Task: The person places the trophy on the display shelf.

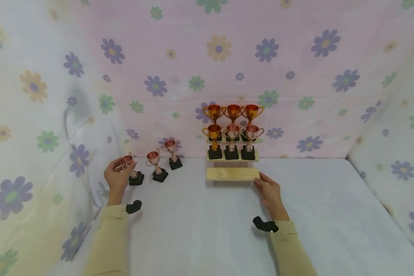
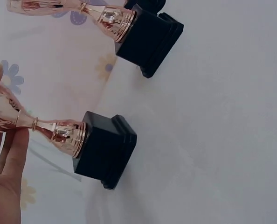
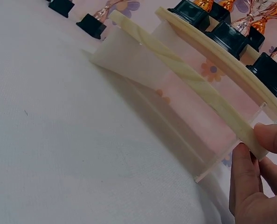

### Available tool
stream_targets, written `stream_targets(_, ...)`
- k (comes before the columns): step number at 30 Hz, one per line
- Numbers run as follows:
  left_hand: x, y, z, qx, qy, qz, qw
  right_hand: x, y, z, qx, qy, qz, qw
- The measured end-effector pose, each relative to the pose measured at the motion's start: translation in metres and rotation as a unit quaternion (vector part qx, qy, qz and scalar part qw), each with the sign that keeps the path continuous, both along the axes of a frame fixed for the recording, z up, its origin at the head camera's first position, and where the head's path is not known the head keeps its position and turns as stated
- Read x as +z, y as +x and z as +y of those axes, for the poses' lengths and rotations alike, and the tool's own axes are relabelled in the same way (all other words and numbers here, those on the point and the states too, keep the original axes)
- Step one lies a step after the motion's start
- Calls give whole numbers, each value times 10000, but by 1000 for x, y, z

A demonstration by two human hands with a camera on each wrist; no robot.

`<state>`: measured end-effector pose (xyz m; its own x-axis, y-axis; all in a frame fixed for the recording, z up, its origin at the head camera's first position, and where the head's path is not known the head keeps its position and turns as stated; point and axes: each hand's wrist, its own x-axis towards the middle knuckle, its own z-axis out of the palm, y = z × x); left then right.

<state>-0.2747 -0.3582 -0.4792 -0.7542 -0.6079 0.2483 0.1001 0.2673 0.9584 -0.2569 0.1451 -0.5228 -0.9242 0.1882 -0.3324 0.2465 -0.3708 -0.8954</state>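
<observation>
At the left, my left hand [image 1: 116, 180] holds a small rose-gold trophy [image 1: 136, 177] by its cup, with its black base right at the white tabletop. Two more rose-gold trophies, one nearer [image 1: 153, 159] and one farther back [image 1: 171, 147], stand just to its right. My right hand [image 1: 270, 193] pinches the right end of the bottom wooden step [image 1: 232, 174] of a tiered display stand, thumb above and fingers beneath. That step is bare. On the middle step are one gold trophy [image 1: 214, 132] and two rose-gold ones [image 1: 232, 132]. Three gold trophies [image 1: 233, 110] fill the top step, their bases partly hidden.
Clear side panels [image 3: 124, 70] hold up the stand's steps. A flowered cloth [image 1: 179, 69] hangs behind and along both sides of the white table [image 1: 193, 222]. Black wrist mounts [image 1: 133, 207] project from both sleeves.
</observation>
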Motion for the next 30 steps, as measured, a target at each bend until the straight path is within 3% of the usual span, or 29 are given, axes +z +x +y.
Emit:
stream_targets(4, -4, 3, 1, 389, 610, 490, 9962, -1, 1, 3, 103, 38, 9, 9999)
stream_targets(8, 2, 11, 0, 526, 846, 905, 9909, 1, 1, 4, 185, 119, 18, 9998)
stream_targets(14, 18, 24, 4, 369, 806, 1339, 9870, 6, 0, 5, 251, 246, 9, 9994)
stream_targets(20, 33, 37, 15, 187, 757, 1477, 9860, 8, 1, 3, 181, 425, 91, 9989)
stream_targets(26, 48, 45, 28, -42, 221, 1697, 9852, 8, 3, -3, -136, 573, 212, 9980)
stream_targets(30, 61, 48, 41, -366, 98, 2081, 9774, 8, 4, -7, -291, 693, 281, 9968)
